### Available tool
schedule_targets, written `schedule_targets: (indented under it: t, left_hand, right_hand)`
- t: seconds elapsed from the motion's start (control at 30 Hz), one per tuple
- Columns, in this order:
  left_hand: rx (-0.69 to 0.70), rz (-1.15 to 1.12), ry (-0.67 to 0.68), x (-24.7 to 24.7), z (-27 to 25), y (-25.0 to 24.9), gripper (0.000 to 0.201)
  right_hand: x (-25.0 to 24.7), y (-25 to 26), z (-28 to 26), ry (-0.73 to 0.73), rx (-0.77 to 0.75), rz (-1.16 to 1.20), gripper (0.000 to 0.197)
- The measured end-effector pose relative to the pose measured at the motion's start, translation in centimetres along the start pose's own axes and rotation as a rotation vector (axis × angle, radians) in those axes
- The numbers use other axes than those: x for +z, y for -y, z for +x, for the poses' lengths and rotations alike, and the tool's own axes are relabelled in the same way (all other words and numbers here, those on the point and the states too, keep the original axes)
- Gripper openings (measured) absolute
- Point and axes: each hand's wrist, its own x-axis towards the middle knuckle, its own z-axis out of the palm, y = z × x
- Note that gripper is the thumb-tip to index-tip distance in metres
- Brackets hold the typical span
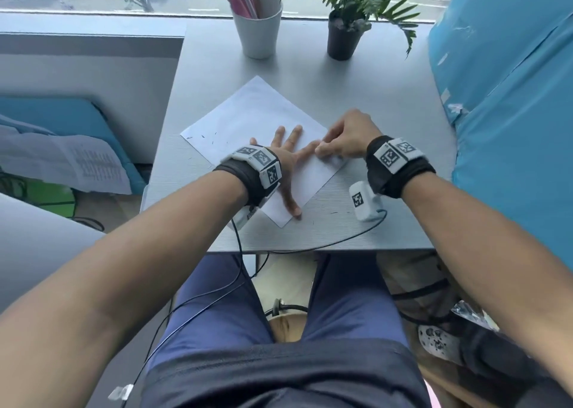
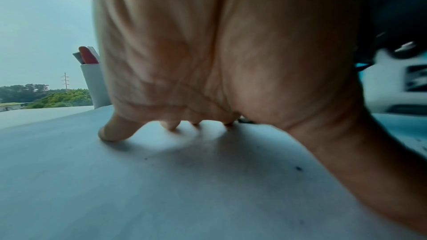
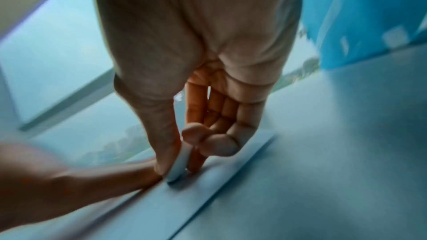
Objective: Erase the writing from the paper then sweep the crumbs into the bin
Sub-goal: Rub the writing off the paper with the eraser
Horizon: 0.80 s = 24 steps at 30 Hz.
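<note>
Eraser [image 3: 179, 163] shows only in the right wrist view, pinched between thumb and forefinger of the right hand [image 1: 347, 137] and touching the paper [image 1: 248, 112]; from the head view that hand hides it. The left hand [image 1: 286, 156] lies flat with fingers spread, pressing the paper on the grey table [image 1: 372, 91] by a window, dark crumbs [image 1: 204, 137] near the sheet's left corner.

One paper [image 1: 248, 119], one eraser [image 3: 179, 163] and two hands are seen. One cup [image 1: 258, 29] and one plant [image 1: 350, 7] are counted.
</note>
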Motion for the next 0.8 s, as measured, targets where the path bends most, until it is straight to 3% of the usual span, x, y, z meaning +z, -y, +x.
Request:
schedule_targets:
  t: [0.07, 0.2, 0.33, 0.37, 0.5, 0.53, 0.7, 0.8]
  left_hand:
    - [-0.004, 0.005, 0.008, 0.1, -0.2, -0.1, 0.163]
    - [-0.005, 0.011, 0.015, 0.1, 0.2, 0.0, 0.165]
    - [-0.016, 0.015, 0.008, 0.1, 0.1, -0.1, 0.168]
    - [-0.02, 0.015, 0.01, 0.1, 0.1, -0.2, 0.168]
    - [-0.022, 0.019, 0.011, 0.1, 0.5, -0.5, 0.169]
    - [-0.028, 0.024, 0.012, -0.1, 0.6, -0.6, 0.17]
    - [-0.048, 0.049, 0.031, -0.5, -0.1, -1.1, 0.17]
    - [-0.051, 0.06, 0.041, -0.3, 0.5, -1.0, 0.169]
  right_hand:
    - [0.2, 0.0, 0.3, -0.039, -0.005, -0.004, 0.014]
    - [2.1, 1.3, -2.0, 0.156, -0.153, -0.087, 0.006]
    - [-1.4, -0.7, 0.9, -0.054, 0.061, -0.001, 0.015]
    - [-1.3, -0.7, 1.0, -0.069, 0.055, -0.013, 0.015]
    - [2.1, 1.0, -2.0, 0.153, -0.189, -0.124, 0.008]
    - [1.8, 1.0, -1.9, 0.188, -0.188, -0.107, 0.007]
    - [-1.4, -0.9, 1.4, -0.047, 0.009, -0.025, 0.017]
    - [1.0, 0.6, -0.8, 0.113, -0.128, -0.099, 0.009]
